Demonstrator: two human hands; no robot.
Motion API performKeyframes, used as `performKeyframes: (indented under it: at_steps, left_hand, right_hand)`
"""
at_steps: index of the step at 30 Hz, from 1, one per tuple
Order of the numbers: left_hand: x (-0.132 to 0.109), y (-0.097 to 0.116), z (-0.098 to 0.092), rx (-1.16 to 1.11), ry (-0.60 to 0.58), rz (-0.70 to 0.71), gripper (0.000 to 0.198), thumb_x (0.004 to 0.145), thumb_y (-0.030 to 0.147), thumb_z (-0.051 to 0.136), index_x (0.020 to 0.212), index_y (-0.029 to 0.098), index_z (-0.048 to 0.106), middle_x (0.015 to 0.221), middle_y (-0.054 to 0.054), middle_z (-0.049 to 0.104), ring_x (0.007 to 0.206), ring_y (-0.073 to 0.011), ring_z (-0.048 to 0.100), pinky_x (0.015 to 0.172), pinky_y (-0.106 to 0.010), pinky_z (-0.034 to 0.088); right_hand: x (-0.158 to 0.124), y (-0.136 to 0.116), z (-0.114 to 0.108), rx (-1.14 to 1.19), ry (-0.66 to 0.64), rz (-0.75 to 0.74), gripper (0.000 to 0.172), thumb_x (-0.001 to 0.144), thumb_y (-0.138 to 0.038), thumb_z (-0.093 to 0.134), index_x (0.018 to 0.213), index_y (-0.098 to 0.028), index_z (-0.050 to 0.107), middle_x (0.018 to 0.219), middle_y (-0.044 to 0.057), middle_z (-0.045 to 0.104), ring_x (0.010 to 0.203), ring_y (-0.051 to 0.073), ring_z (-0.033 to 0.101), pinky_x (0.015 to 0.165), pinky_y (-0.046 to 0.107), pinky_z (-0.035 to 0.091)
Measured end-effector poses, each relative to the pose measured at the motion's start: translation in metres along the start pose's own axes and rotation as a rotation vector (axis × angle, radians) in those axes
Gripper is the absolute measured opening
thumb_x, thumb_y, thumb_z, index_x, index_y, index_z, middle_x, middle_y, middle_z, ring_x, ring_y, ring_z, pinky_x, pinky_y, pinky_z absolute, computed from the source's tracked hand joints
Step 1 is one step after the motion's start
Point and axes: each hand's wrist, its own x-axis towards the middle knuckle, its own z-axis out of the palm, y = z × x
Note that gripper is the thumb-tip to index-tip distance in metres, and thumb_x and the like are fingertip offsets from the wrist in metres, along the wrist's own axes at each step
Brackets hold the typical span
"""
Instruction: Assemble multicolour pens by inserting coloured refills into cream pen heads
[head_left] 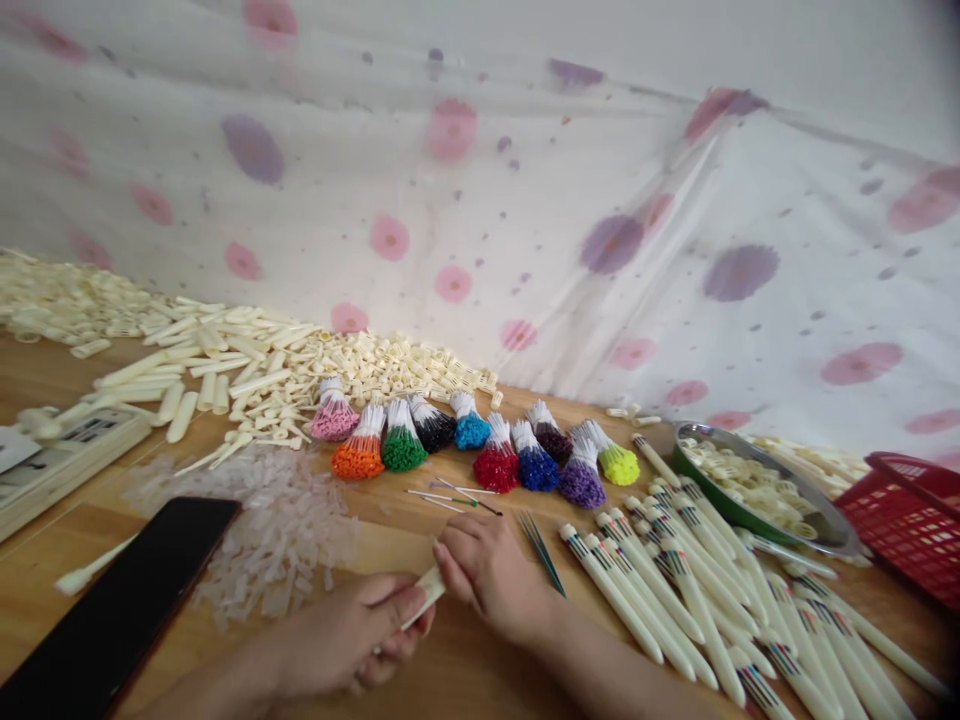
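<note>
A cream pen barrel [429,592] is held between my two hands above the table's front. My left hand [375,625] has its fingers wrapped round the lower part. My right hand [484,570] closes over the upper end, so that end is hidden. Just beyond my hands lie a few loose pen refills [454,497] with coloured tips. Beside my right hand rests a pair of dark tweezers [541,553]. Further back stand bundles of refills sorted by colour, among them orange [358,458], red [496,467] and purple [583,480].
Many multicolour pens [690,590] lie at the right, by a green-sided metal bowl [750,520] of cream parts and a red basket [900,520]. At left are a black phone [124,600], clear plastic pieces [262,530] and heaped cream parts [247,360]. A spotted sheet [480,200] hangs behind.
</note>
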Motion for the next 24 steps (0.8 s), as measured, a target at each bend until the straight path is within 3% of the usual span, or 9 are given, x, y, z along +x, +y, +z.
performKeyframes:
  at_steps: [3, 6, 9, 13, 16, 18, 20, 24]
  left_hand:
    - [0.005, -0.007, 0.003, 0.272, 0.249, 0.132, 0.039, 0.083, 0.058, 0.036, 0.079, 0.020, 0.047, 0.062, 0.006, 0.042, 0.050, -0.0085, 0.038, 0.048, -0.019, 0.029]
    - [0.005, -0.009, 0.009, 0.669, 0.496, 0.176, 0.038, 0.089, 0.046, 0.026, 0.085, 0.019, 0.053, 0.075, -0.004, 0.060, 0.069, -0.0190, 0.056, 0.063, -0.030, 0.038]
    - [0.002, -0.008, 0.012, 0.850, 0.585, 0.154, 0.041, 0.091, 0.036, 0.019, 0.090, 0.018, 0.055, 0.081, -0.010, 0.067, 0.079, -0.0255, 0.062, 0.070, -0.035, 0.040]
    - [-0.005, -0.008, 0.003, 0.865, 0.666, 0.269, 0.036, 0.090, 0.038, 0.024, 0.106, 0.021, 0.051, 0.091, -0.008, 0.070, 0.085, -0.0248, 0.065, 0.072, -0.032, 0.043]
    - [-0.010, -0.007, -0.015, 0.878, 0.829, 0.297, 0.041, 0.088, 0.038, 0.023, 0.119, 0.019, 0.040, 0.091, -0.011, 0.071, 0.085, -0.0271, 0.067, 0.070, -0.035, 0.046]
    - [-0.014, -0.006, -0.029, 0.845, 0.971, 0.275, 0.041, 0.088, 0.038, 0.021, 0.117, 0.018, 0.041, 0.091, -0.012, 0.071, 0.083, -0.0276, 0.067, 0.070, -0.036, 0.047]
    - [-0.017, -0.004, -0.041, 0.772, 1.083, 0.263, 0.038, 0.087, 0.040, 0.021, 0.110, 0.020, 0.044, 0.095, -0.012, 0.071, 0.087, -0.0266, 0.067, 0.071, -0.035, 0.049]
    - [-0.019, -0.003, -0.053, 0.689, 1.153, 0.260, 0.038, 0.084, 0.042, 0.024, 0.102, 0.020, 0.049, 0.103, -0.014, 0.070, 0.097, -0.0264, 0.065, 0.078, -0.035, 0.049]
  right_hand:
    - [0.007, -0.003, 0.002, 0.032, -0.084, 0.134, 0.043, 0.095, -0.024, 0.026, 0.062, -0.017, 0.052, 0.054, 0.000, 0.051, 0.047, 0.011, 0.039, 0.051, 0.024, 0.028]
    - [0.016, -0.004, 0.001, 0.045, -0.131, 0.201, 0.036, 0.092, -0.018, 0.036, 0.059, -0.016, 0.051, 0.050, -0.003, 0.048, 0.044, 0.009, 0.034, 0.047, 0.022, 0.024]
    - [0.025, -0.006, -0.004, 0.058, -0.186, 0.223, 0.036, 0.091, -0.017, 0.040, 0.057, -0.016, 0.051, 0.050, -0.003, 0.048, 0.044, 0.008, 0.033, 0.047, 0.021, 0.023]
    - [0.049, -0.013, -0.014, 0.079, -0.254, 0.177, 0.035, 0.090, -0.024, 0.044, 0.057, -0.016, 0.053, 0.051, -0.003, 0.049, 0.046, 0.008, 0.038, 0.047, 0.021, 0.023]
    - [0.078, -0.015, -0.012, 0.132, -0.253, 0.215, 0.035, 0.092, -0.038, 0.042, 0.068, -0.018, 0.057, 0.057, -0.004, 0.054, 0.052, 0.008, 0.046, 0.048, 0.019, 0.027]
    - [0.104, -0.011, -0.003, 0.150, -0.199, 0.337, 0.041, 0.094, -0.047, 0.032, 0.080, -0.020, 0.059, 0.067, -0.002, 0.060, 0.060, 0.010, 0.052, 0.052, 0.018, 0.031]
    - [0.130, -0.002, 0.009, 0.114, -0.144, 0.437, 0.043, 0.096, -0.044, 0.022, 0.094, -0.019, 0.057, 0.081, 0.003, 0.065, 0.070, 0.013, 0.057, 0.056, 0.021, 0.035]
    - [0.174, 0.010, 0.033, 0.041, -0.149, 0.578, 0.031, 0.093, -0.041, 0.035, 0.100, -0.018, 0.055, 0.088, 0.008, 0.068, 0.080, 0.021, 0.063, 0.062, 0.027, 0.040]
